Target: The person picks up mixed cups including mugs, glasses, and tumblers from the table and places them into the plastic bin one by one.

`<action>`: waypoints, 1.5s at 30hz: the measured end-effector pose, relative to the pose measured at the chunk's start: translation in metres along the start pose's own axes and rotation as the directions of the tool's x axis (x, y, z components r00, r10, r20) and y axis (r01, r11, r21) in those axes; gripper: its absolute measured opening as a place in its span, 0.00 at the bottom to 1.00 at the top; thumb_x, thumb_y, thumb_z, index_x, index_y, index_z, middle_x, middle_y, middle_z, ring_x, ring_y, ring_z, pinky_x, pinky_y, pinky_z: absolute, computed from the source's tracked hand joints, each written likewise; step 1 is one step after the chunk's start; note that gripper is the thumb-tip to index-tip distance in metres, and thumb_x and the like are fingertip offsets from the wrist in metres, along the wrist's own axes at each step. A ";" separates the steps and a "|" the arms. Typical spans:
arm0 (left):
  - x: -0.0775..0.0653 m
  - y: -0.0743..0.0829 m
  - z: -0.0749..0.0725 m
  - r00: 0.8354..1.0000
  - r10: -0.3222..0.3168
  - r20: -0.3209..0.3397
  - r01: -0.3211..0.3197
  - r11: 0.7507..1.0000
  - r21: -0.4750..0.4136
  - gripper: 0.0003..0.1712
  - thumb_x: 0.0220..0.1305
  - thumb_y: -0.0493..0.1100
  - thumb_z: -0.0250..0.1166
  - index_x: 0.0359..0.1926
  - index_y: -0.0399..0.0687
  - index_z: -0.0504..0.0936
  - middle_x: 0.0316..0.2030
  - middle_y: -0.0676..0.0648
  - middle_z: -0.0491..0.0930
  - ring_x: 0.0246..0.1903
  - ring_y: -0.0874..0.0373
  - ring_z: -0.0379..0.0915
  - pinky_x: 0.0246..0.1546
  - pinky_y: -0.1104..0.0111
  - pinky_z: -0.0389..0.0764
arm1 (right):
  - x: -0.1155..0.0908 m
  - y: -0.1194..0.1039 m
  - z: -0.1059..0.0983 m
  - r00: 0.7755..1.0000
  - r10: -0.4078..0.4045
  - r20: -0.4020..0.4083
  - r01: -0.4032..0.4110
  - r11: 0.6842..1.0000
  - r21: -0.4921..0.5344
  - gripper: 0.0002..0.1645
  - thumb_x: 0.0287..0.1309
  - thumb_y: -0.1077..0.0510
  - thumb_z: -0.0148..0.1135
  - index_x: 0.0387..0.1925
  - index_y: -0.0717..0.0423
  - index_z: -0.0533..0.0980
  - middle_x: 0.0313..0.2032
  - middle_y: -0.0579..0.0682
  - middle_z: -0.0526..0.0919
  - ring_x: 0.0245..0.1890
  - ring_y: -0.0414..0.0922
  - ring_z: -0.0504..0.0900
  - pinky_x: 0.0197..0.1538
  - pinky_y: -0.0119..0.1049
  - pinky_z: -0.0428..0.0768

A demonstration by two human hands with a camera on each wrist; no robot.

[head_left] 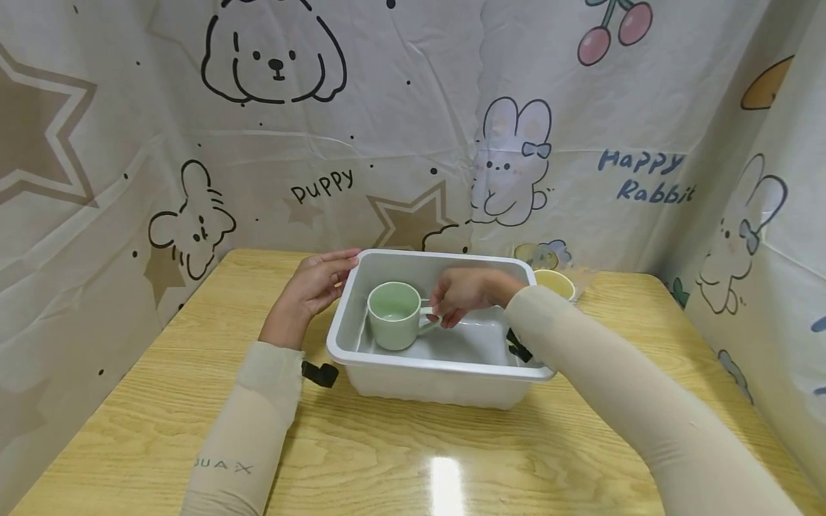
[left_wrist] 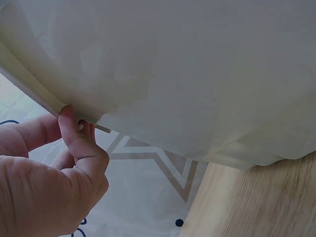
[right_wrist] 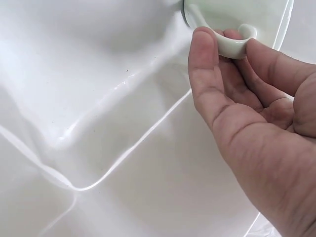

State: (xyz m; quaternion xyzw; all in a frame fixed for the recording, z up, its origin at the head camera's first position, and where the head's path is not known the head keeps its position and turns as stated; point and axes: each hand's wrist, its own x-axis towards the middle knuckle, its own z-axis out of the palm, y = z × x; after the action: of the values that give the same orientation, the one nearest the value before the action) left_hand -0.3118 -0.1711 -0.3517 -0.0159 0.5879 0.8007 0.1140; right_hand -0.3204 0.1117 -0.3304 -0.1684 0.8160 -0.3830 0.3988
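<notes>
Pale cloth (head_left: 400, 107) printed with puppies, rabbits and stars is hanging behind a wooden bench (head_left: 361, 444) and down both sides. On the bench a grey-white tub (head_left: 445, 366) is sitting, and a green mug (head_left: 395, 326) is standing upright inside it, toward the left end, its handle (right_wrist: 231, 49) pointing right. Whether its base is touching the tub's floor, I cannot tell. The right hand (head_left: 467, 290) is reaching in over the tub's right side. Its grip is partly hidden in the head view, but the right wrist view is showing thumb and fingers pinching the handle, parted only by its thickness. That view is also showing ridges in the tub's floor, while cutting off most of the mug. The left hand (head_left: 316, 287) is holding the tub's rim near the far left corner. In the left wrist view the tub's outer wall is filling most of the frame, and the fingers are bending about the rim and nipping it. Only the head view is showing a yellow vessel (head_left: 556, 284), standing just beyond the tub's right end, partly hidden. Cream sleeves (head_left: 587, 344) are covering both forearms.
</notes>
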 end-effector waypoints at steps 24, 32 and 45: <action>-0.002 0.000 0.000 1.000 0.002 -0.003 -0.002 1.000 0.009 0.23 0.73 0.34 0.63 0.65 0.34 0.75 0.45 0.49 0.81 0.41 0.60 0.77 0.38 0.74 0.84 | -0.018 -0.016 -0.010 0.983 -0.114 -0.143 0.057 0.934 -0.352 0.11 0.70 0.62 0.60 0.46 0.64 0.83 0.37 0.53 0.85 0.37 0.45 0.81 0.44 0.37 0.84; -0.002 -0.001 0.000 1.000 -0.001 0.002 0.001 1.000 -0.002 0.20 0.72 0.33 0.63 0.62 0.35 0.77 0.43 0.49 0.82 0.39 0.60 0.78 0.38 0.74 0.84 | -0.028 -0.023 -0.020 0.976 -0.194 -0.101 0.144 0.917 -0.371 0.19 0.73 0.58 0.58 0.58 0.66 0.78 0.44 0.59 0.83 0.41 0.47 0.80 0.48 0.39 0.82; 0.002 -0.002 -0.002 1.000 0.002 0.013 -0.001 0.999 -0.041 0.08 0.71 0.32 0.64 0.43 0.47 0.87 0.41 0.49 0.84 0.38 0.60 0.79 0.37 0.73 0.84 | -0.050 -0.034 -0.029 0.932 -0.307 -0.192 0.211 0.892 -0.400 0.21 0.74 0.56 0.57 0.60 0.66 0.78 0.54 0.62 0.84 0.55 0.58 0.80 0.52 0.45 0.83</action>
State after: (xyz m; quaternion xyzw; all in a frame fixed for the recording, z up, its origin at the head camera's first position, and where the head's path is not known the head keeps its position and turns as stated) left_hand -0.3134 -0.1719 -0.3539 -0.0125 0.5708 0.8127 0.1168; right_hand -0.3125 0.1328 -0.2675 -0.2993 0.8874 -0.2892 0.1983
